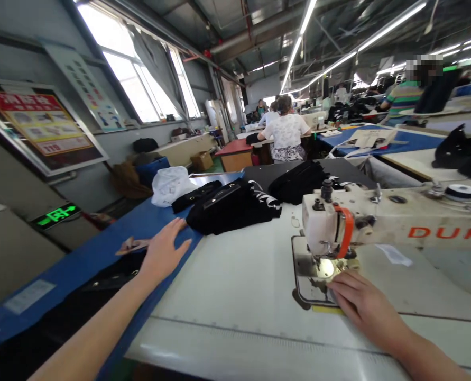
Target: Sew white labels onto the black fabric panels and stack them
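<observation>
My left hand (pixel 164 251) reaches over the seam between the blue table and the white sewing table, fingers apart and holding nothing. Its fingertips are close to a stack of black fabric pieces (pixel 231 206) with a metal eyelet and white print along one edge. Beneath my left forearm lies more black fabric (pixel 88 296). At the sewing machine (pixel 322 222), my right hand (pixel 364 304) rests by the lit needle plate (pixel 312 272), thumb and fingers pressed together. Whatever is between those fingertips is too small or hidden to make out.
A white plastic bag (pixel 172 186) sits on the blue table (pixel 112 238) at left. Another black fabric pile (pixel 298 182) lies behind the machine head. A white scrap (pixel 394 254) is under the machine arm. People sit at work farther back.
</observation>
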Motion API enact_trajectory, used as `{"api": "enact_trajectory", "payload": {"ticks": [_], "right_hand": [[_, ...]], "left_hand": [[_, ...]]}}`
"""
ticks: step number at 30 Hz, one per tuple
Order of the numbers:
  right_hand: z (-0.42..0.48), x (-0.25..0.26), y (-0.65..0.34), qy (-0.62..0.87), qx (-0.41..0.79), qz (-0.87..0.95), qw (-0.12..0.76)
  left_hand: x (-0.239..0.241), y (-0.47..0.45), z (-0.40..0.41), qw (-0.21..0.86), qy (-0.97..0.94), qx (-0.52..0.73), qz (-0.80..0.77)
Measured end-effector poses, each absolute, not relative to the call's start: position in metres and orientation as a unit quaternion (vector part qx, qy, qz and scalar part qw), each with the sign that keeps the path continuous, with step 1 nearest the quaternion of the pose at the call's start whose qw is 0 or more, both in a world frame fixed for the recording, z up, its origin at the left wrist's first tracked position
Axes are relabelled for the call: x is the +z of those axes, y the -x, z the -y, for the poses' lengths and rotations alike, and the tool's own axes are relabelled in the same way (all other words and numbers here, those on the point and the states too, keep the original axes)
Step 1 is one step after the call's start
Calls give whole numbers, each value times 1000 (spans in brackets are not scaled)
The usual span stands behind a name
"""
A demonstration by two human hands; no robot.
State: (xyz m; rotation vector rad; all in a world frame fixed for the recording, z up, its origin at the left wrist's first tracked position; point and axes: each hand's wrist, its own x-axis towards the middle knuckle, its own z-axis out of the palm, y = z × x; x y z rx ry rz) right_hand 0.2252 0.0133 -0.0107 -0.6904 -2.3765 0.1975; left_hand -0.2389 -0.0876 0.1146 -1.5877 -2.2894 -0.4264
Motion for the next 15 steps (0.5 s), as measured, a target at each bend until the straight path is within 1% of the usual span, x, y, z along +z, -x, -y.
{"api": "enact_trajectory", "payload": {"ticks": [2, 4, 7, 10, 15], "right_hand": [[-14, -13, -226, 252, 72, 908, 327], [-15, -15, -226, 247, 66, 909, 328], [-16, -16, -226, 244, 48, 910, 332], [-16, -16, -227, 238, 29, 911, 335], [-16, -16, -228, 247, 25, 911, 329]], "left_hand": [[115, 272, 134, 152, 499, -131, 843], [113, 300, 174, 96, 449, -91, 884], [106, 318, 211, 13, 461, -57, 885], [102, 313, 216, -9, 503, -42, 863], [101, 302, 200, 10, 514, -35, 857]]}}
